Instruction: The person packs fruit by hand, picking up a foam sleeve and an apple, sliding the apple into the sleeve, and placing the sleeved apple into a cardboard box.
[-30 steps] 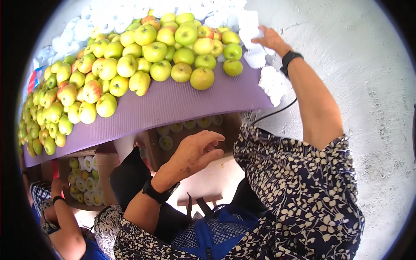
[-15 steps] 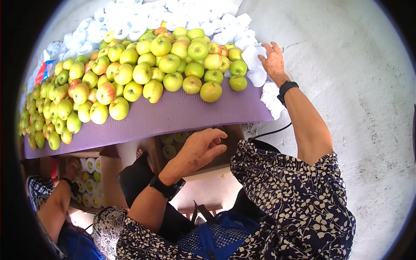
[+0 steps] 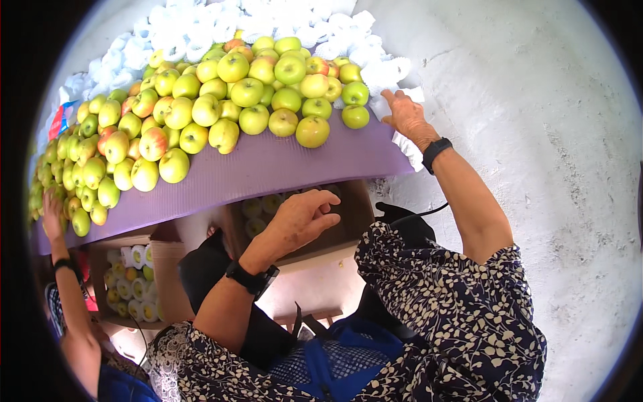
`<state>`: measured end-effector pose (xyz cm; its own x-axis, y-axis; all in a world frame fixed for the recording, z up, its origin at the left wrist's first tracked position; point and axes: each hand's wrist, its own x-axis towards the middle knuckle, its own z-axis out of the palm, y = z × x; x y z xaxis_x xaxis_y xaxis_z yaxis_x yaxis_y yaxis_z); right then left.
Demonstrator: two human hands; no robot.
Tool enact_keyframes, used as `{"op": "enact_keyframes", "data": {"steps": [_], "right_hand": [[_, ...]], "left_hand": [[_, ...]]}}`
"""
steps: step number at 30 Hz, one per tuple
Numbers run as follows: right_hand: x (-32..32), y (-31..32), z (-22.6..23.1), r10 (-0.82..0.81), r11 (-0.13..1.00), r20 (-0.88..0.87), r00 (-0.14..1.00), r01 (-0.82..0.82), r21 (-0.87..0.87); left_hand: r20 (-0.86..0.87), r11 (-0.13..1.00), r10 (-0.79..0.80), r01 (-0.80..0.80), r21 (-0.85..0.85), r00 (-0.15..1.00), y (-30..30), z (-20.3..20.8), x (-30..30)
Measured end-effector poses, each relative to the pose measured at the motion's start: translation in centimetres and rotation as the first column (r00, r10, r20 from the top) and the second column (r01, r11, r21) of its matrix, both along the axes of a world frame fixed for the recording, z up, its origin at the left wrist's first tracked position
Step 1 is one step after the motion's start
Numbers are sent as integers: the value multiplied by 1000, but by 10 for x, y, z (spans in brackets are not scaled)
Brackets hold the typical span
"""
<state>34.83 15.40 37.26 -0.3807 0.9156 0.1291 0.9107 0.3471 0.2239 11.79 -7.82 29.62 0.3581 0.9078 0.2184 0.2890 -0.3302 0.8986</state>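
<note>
Dozens of apples [image 3: 179,112] heaped from the table's [image 3: 201,195] left end past its middle, co-worker's hand [image 3: 52,213] at the far-left ones. Left hand [image 3: 298,222] empty, loosely curled, off the near edge by a carton [image 3: 356,206]. Right hand [image 3: 407,120] at the right edge on white foam nets [image 3: 383,72]; can't tell if gripping. Risk: a dragged net could roll loose apples off. Surface: ridged purple mat [image 3: 308,159]; rough grey concrete [image 3: 536,201] right.

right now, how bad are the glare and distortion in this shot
Head view: glare bleaches the white foam nets along the top; head view: the front edge of the purple mat bows with the fisheye, and the corners go black; head view: the apples nearer the middle look fairly crisp.
</note>
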Motion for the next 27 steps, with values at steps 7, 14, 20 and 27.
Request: {"op": "enact_keyframes", "data": {"steps": [7, 14, 20, 27], "right_hand": [[8, 6, -3, -53, 998, -168, 984, 57, 21], [36, 4, 16, 95, 993, -404, 910, -118, -32], [15, -48, 39, 123, 943, -588, 799, -279, -181], [-22, -126, 56, 451, 747, -248, 857, -515, -421]], "left_hand": [[39, 999, 49, -50, 16, 998, 1, 0, -2], [47, 999, 45, -44, -20, 998, 5, 7, 2], [237, 976, 207, -216, 13, 949, 15, 11, 4], [393, 824, 362, -487, 290, 845, 17, -7, 13]]}}
